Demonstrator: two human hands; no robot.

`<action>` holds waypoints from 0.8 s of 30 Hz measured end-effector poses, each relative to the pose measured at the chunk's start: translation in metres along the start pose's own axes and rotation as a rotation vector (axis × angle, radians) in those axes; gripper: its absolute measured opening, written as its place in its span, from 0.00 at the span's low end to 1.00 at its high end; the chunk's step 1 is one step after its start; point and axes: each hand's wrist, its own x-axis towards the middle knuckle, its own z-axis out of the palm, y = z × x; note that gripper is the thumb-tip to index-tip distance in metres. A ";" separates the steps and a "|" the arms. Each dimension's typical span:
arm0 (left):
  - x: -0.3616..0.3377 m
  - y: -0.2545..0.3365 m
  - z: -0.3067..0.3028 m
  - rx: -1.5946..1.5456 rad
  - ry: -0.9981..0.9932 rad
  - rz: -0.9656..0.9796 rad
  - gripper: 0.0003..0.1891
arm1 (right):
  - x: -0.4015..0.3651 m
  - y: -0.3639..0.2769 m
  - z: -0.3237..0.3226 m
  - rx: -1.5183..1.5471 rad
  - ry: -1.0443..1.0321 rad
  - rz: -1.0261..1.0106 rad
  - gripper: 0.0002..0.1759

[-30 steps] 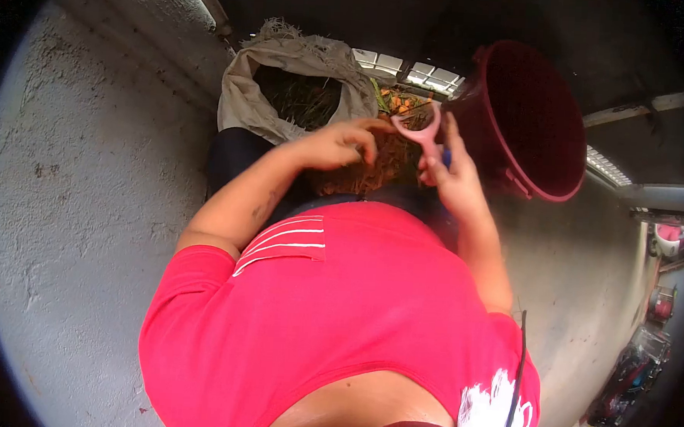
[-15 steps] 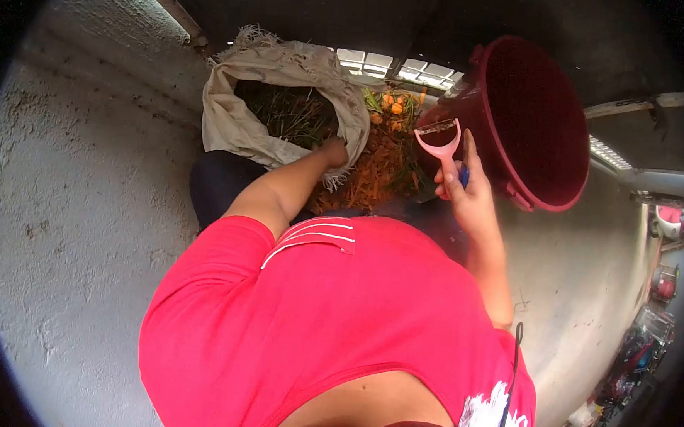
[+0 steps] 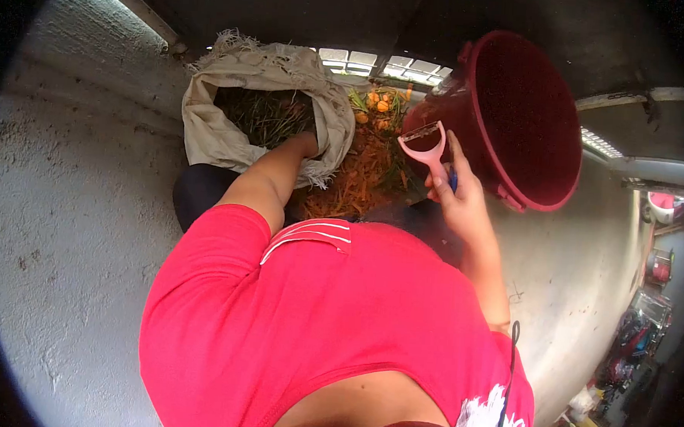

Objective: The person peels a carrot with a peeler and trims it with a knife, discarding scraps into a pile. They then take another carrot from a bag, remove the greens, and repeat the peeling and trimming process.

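Note:
My right hand (image 3: 463,204) is closed round a pink Y-shaped peeler (image 3: 432,155), its blade pointing up and away from me. A bit of something blue (image 3: 453,179) also shows between those fingers. My left hand (image 3: 308,143) reaches into an open whitish woven sack (image 3: 200,121), with the fingers hidden inside. Green leafy stalks (image 3: 262,116) fill the sack's mouth. Orange peelings (image 3: 359,176) lie heaped on the floor between the sack and my right hand. Behind the heap are orange carrot pieces (image 3: 379,102) with some greens.
A large dark red tub (image 3: 440,110) stands tilted at the right, beyond the peeler. A rough grey wall (image 3: 71,222) runs along the left. Behind the sack is a dark panel with light openings (image 3: 411,69) low down. Assorted household items (image 3: 637,337) lie far right.
My left hand has gone deeper into the sack, its fingers now out of sight. The whole view has shifted slightly; my right hand still holds the peeler up.

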 end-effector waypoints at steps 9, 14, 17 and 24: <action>-0.042 -0.027 -0.066 -0.025 -0.013 -0.143 0.24 | 0.000 0.000 0.000 0.015 -0.031 -0.036 0.38; -0.122 -0.037 -0.170 -0.940 0.140 -0.037 0.11 | -0.007 -0.002 0.001 0.043 -0.035 -0.062 0.38; -0.199 0.004 -0.229 -1.006 0.353 0.027 0.13 | -0.013 -0.007 0.006 0.135 -0.045 -0.088 0.35; -0.313 0.101 -0.252 -1.093 0.651 0.339 0.14 | -0.008 -0.018 0.022 0.493 -0.135 -0.206 0.10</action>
